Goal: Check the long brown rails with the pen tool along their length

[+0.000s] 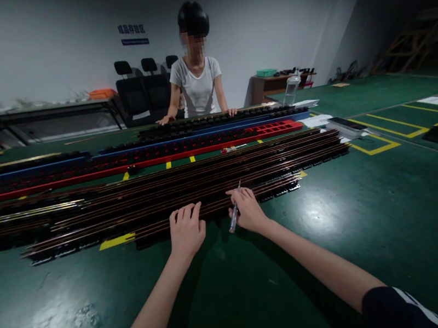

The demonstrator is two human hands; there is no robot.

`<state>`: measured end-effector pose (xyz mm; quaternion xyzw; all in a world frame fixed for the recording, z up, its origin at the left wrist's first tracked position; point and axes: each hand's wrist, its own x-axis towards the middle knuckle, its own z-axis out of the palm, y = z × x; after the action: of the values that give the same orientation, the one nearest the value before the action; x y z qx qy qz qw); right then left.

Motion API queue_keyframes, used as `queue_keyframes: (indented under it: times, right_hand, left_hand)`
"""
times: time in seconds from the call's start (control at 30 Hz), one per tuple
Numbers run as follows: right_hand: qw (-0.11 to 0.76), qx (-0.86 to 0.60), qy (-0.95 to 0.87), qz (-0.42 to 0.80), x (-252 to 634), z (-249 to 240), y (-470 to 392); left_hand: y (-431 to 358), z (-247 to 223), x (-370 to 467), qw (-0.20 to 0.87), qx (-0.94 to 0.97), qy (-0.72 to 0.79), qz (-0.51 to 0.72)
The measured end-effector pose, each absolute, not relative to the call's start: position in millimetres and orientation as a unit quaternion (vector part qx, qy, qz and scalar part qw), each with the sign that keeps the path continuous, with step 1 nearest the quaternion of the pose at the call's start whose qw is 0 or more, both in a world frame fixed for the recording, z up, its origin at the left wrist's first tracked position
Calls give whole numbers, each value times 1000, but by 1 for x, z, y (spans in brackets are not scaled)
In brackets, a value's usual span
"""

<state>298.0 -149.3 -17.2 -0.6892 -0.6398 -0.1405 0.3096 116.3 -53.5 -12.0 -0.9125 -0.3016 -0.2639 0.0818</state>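
Long dark strips with thin coppery rods (pixel 204 174) lie side by side across the green table. My left hand (pixel 187 230) rests at their near edge, fingers bent over the nearest strip; whether it grips the strip is hard to tell. Just to the right, my right hand (pixel 247 209) is closed around a slim screwdriver-like tool (pixel 233 218), its pointed tip up and away from me. That hand's fingers are at the near strip too.
Beyond the strips lie a red slotted rail (pixel 195 148) and a blue rail (pixel 205 131). Across the table a person (pixel 200 81) has both hands on further dark strips. A phone (pixel 348 124), papers (pixel 314 121) and a clear bottle (pixel 292 88) are at the right.
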Motion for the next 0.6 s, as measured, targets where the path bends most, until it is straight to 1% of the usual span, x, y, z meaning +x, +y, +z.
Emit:
queue_keyframes:
  times: [0.13, 0.33, 0.47, 0.6]
  right_hand:
    - [291, -712, -622, -147, 295, -18, -147]
    - [296, -728, -604, -134, 298, -18, -147]
    - [313, -734, -589, -128, 305, -19, -149]
    - [335, -709, -609, -117, 304, -17, -151]
  left_hand:
    - [-53, -13, 116, 73, -913, -299, -267]
    - [-53, -12, 117, 67, -907, -303, -285]
    - [-53, -10, 117, 63, -909, -303, -281]
    - [-54, -10, 117, 60, -910, -304, -275]
